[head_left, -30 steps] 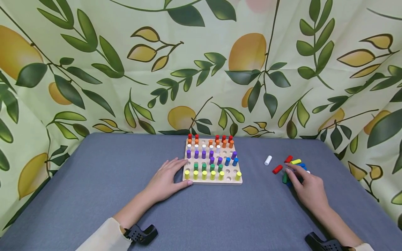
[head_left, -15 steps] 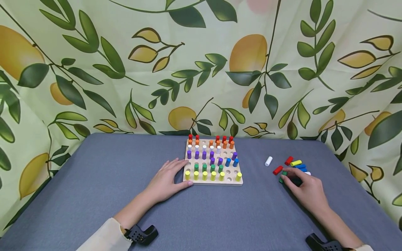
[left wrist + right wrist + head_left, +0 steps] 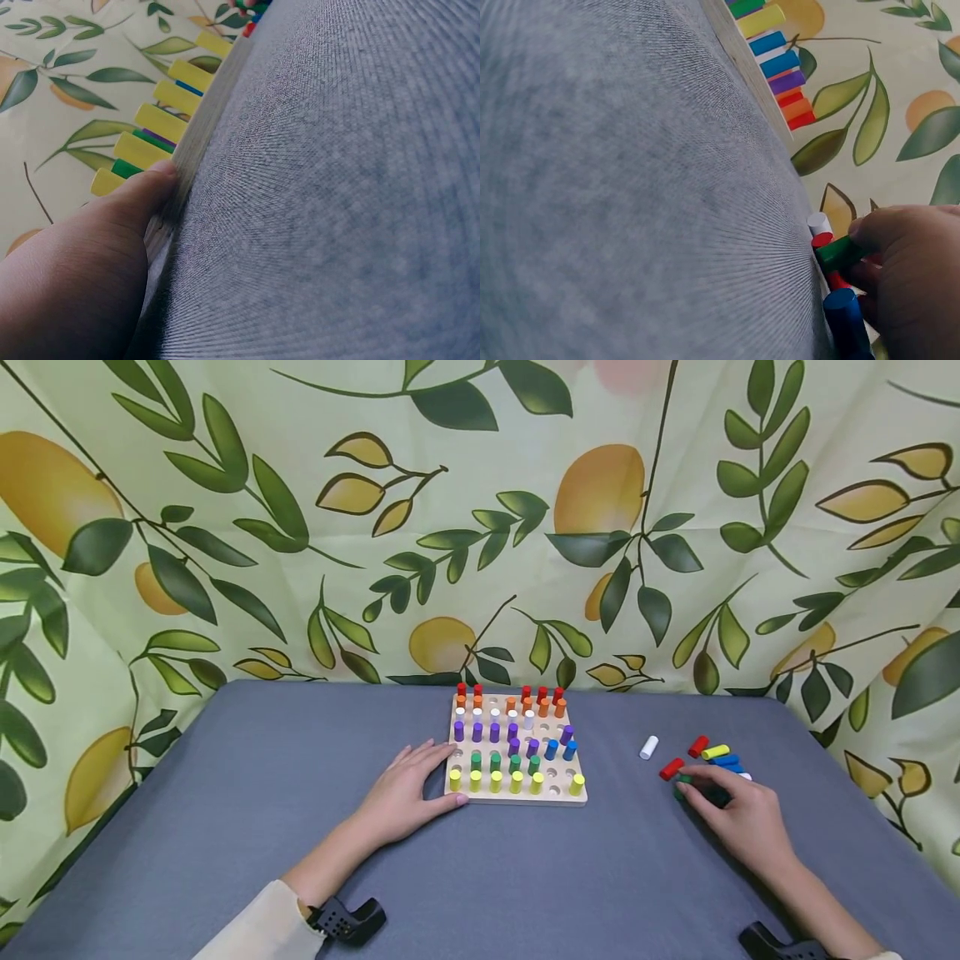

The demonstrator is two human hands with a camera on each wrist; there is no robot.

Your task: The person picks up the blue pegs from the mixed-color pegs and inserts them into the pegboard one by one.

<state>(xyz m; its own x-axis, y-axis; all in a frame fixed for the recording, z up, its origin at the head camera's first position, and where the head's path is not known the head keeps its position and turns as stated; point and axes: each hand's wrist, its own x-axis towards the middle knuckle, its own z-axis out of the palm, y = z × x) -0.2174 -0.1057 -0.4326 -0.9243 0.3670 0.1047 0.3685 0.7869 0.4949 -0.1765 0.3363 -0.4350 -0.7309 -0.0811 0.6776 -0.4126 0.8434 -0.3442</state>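
Passable over cloth (image 3: 525, 877) in front of the pegboard (image 3: 517, 801) and to its right, up to the white peg (image 3: 649, 747). Blocked at the pegboard's left edge by the left hand (image 3: 401, 793), farther right by scattered pegs (image 3: 672, 768) and the right hand (image 3: 744, 817), behind by patterned fabric (image 3: 495, 460).

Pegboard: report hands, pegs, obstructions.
Left hand touching pegboard at near-left corner. Right hand pinching green peg, off pegboard. Loose red peg and blue peg close by.

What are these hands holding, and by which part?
The right hand pinches a green peg near one end; the left hand rests against the pegboard.
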